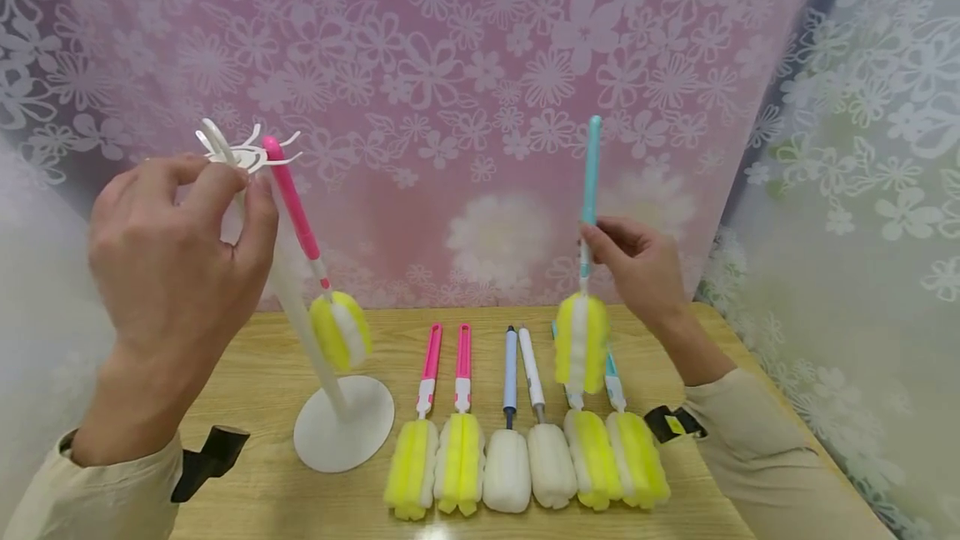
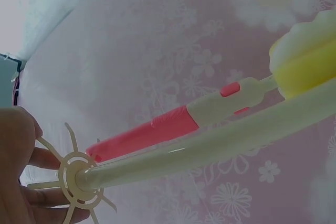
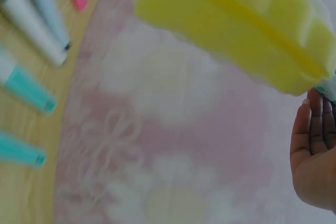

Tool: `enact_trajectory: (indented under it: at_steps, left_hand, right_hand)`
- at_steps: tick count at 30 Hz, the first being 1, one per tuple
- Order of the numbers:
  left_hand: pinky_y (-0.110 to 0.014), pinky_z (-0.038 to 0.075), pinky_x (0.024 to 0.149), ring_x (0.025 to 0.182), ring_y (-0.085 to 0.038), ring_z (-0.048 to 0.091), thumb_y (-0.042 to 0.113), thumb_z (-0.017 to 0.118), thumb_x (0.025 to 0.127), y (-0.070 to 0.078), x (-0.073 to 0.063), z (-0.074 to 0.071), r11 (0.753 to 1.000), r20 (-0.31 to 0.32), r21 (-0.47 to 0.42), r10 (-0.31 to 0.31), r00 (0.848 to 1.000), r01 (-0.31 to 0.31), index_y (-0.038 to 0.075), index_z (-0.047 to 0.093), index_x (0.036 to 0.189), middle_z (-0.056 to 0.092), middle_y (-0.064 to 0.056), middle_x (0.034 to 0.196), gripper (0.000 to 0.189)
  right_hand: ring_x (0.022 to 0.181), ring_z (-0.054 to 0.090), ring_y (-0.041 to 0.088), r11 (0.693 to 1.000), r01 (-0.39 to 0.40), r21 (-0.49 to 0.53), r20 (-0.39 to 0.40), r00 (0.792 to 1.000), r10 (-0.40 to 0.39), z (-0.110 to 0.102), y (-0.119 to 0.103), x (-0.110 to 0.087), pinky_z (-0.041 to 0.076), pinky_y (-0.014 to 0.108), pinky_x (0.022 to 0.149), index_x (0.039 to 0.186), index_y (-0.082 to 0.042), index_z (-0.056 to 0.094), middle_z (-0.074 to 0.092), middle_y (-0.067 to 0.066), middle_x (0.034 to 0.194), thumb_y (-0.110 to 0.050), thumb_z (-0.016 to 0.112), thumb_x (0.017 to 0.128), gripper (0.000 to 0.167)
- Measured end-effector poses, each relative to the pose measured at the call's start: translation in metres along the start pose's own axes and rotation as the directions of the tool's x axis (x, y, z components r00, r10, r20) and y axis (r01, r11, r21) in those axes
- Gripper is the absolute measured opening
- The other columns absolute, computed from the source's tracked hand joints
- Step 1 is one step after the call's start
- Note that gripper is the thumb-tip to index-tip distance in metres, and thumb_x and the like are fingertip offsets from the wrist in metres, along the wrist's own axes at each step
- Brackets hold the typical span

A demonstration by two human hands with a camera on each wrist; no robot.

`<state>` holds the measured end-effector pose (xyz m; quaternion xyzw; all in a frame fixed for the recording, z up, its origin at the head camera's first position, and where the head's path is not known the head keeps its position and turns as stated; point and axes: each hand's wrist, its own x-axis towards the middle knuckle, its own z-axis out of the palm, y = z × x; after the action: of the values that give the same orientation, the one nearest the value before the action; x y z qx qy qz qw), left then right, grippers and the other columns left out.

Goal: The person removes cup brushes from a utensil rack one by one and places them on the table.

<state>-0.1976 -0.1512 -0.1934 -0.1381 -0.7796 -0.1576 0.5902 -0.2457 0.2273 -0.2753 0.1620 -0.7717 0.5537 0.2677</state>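
My left hand [image 1: 172,248] holds the top of a white stand [image 1: 303,327], its fingers at the ring of curved hooks [image 2: 67,179]. From one hook hangs a pink-handled sponge brush [image 1: 295,207], its yellow-and-white sponge head down beside the pole. My right hand [image 1: 641,265] pinches a teal-handled sponge brush [image 1: 592,165] low on the handle. That brush is upright in the air, handle up, with its yellow-and-white head [image 3: 247,30] hanging over the row on the table.
On the wooden table [image 1: 247,382] lie two pink-handled brushes [image 1: 462,365], a blue-handled one [image 1: 511,373], a white-handled one [image 1: 531,365] and two teal-handled ones [image 1: 615,382], side by side. The stand's round base [image 1: 345,423] sits left of them. A floral curtain [image 1: 450,107] hangs behind.
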Motion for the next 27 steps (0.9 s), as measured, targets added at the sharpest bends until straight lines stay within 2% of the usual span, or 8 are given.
enact_trajectory:
  at_steps: [4, 7, 9, 12, 15, 18, 22, 27]
  left_hand:
    - [-0.052, 0.041, 0.088, 0.086, -0.044, 0.057, 0.035, 0.042, 0.095, 0.000, 0.000, -0.003, 1.000, 0.003, 0.021, 0.018, 1.000, -0.018, -0.001, 0.067, 0.084, 0.062, -0.023, 0.085, 0.045]
    - [-0.049, 0.042, 0.089, 0.086, -0.043, 0.057, 0.034, 0.042, 0.095, 0.000, 0.000, -0.005, 0.999, -0.001, 0.027, 0.023, 1.000, -0.023, -0.002, 0.067, 0.083, 0.062, -0.023, 0.085, 0.045]
    - [-0.048, 0.042, 0.090, 0.087, -0.043, 0.057, 0.033, 0.041, 0.095, -0.001, 0.001, -0.006, 0.999, -0.002, 0.026, 0.021, 1.000, -0.021, -0.002, 0.067, 0.083, 0.063, -0.023, 0.086, 0.045]
    - [-0.047, 0.042, 0.091, 0.090, -0.043, 0.058, 0.033, 0.040, 0.095, -0.001, 0.000, -0.007, 1.000, 0.000, 0.023, 0.020, 1.000, -0.020, -0.002, 0.067, 0.082, 0.064, -0.023, 0.087, 0.045]
    - [-0.044, 0.042, 0.094, 0.091, -0.042, 0.059, 0.032, 0.040, 0.094, -0.002, 0.000, -0.007, 1.000, 0.000, 0.018, 0.018, 1.000, -0.018, -0.002, 0.067, 0.083, 0.065, -0.023, 0.088, 0.045]
    - [-0.041, 0.040, 0.097, 0.092, -0.042, 0.060, 0.032, 0.040, 0.093, -0.002, -0.002, -0.007, 1.000, 0.000, 0.008, 0.013, 1.000, -0.013, -0.003, 0.067, 0.083, 0.065, -0.023, 0.089, 0.045]
    - [-0.039, 0.039, 0.100, 0.095, -0.041, 0.060, 0.031, 0.041, 0.093, -0.002, -0.002, -0.006, 1.000, 0.002, -0.013, 0.008, 1.000, -0.008, -0.003, 0.068, 0.085, 0.065, -0.023, 0.090, 0.045]
    - [-0.040, 0.040, 0.099, 0.096, -0.039, 0.060, 0.030, 0.043, 0.092, -0.001, -0.002, -0.005, 0.999, 0.017, -0.036, 0.008, 1.000, -0.007, -0.003, 0.069, 0.086, 0.066, -0.022, 0.092, 0.042]
  right_hand:
    - [0.078, 0.063, 0.009, 0.977, -0.133, -0.168, -0.034, 0.991, 0.129, -0.044, 0.025, -0.008, 0.051, 0.019, 0.073, 0.116, 0.001, 0.066, 0.069, -0.007, 0.088, -0.032, 0.061, 0.093, 0.040]
    - [0.078, 0.063, 0.006, 0.931, -0.224, -0.289, -0.038, 0.974, 0.223, -0.069, 0.046, -0.016, 0.050, 0.016, 0.070, 0.120, -0.001, 0.065, 0.068, -0.010, 0.089, -0.040, 0.059, 0.092, 0.048]
    - [0.076, 0.062, 0.004, 0.900, -0.269, -0.342, -0.031, 0.961, 0.276, -0.082, 0.058, -0.023, 0.051, 0.016, 0.068, 0.121, 0.001, 0.064, 0.068, -0.008, 0.089, -0.043, 0.057, 0.093, 0.053]
    - [0.076, 0.062, 0.002, 0.871, -0.326, -0.368, 0.003, 0.936, 0.352, -0.096, 0.074, -0.034, 0.053, 0.018, 0.067, 0.123, 0.005, 0.061, 0.067, 0.000, 0.094, -0.043, 0.054, 0.094, 0.056]
    - [0.077, 0.063, 0.004, 0.839, -0.400, -0.367, 0.041, 0.895, 0.445, -0.104, 0.088, -0.043, 0.055, 0.022, 0.068, 0.125, 0.008, 0.058, 0.067, 0.009, 0.097, -0.044, 0.053, 0.095, 0.060]
    - [0.082, 0.066, 0.011, 0.801, -0.458, -0.386, 0.091, 0.845, 0.527, -0.109, 0.101, -0.052, 0.056, 0.030, 0.073, 0.126, 0.009, 0.055, 0.067, 0.014, 0.100, -0.046, 0.053, 0.094, 0.064]
    - [0.085, 0.067, 0.019, 0.758, -0.514, -0.402, 0.141, 0.783, 0.606, -0.112, 0.120, -0.065, 0.056, 0.038, 0.077, 0.125, 0.011, 0.056, 0.068, 0.012, 0.095, -0.045, 0.055, 0.093, 0.064]
    - [0.076, 0.065, 0.019, 0.715, -0.557, -0.424, 0.162, 0.730, 0.664, -0.114, 0.142, -0.080, 0.056, 0.037, 0.074, 0.119, 0.013, 0.060, 0.066, 0.005, 0.080, -0.040, 0.057, 0.094, 0.059]
